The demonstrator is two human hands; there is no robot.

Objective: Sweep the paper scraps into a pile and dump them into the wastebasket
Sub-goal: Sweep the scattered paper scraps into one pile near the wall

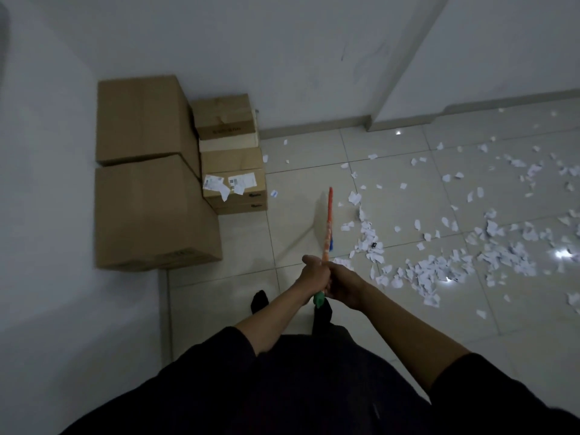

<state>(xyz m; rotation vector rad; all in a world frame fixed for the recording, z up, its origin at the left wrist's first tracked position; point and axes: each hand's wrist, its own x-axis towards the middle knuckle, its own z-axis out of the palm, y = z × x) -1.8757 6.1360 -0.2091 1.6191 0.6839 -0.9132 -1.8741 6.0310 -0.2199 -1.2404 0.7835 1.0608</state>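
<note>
Paper scraps point(430, 271): white, torn, irregular bits, scattered over the pale floor tiles point(408, 199) across the right half of the frame. Densest patch at centre right, a loose band of them running up toward the broom head. Thinner scatter toward the upper right, along the baseboard.

Broom point(328, 224): orange handle with a green end cap, foreshortened, pointing up and away from me at frame centre. Head is blurred; a blue bit shows beside the handle, bristles hard to make out.

My left hand point(314, 273) and right hand point(343, 285) both wrap the handle near its green end, fingers curled tight round it, the 2 hands touching. Scraps lie to the right of my hands and beyond them; the nearest few sit just beside my right hand.

Cardboard boxes point(147, 171) stacked at left against the wall, 2 large ones and smaller ones beside them, labels on 1. Dark sleeves and torso fill the bottom. No wastebasket visible. A small dark object among the scraps, too small to identify.
</note>
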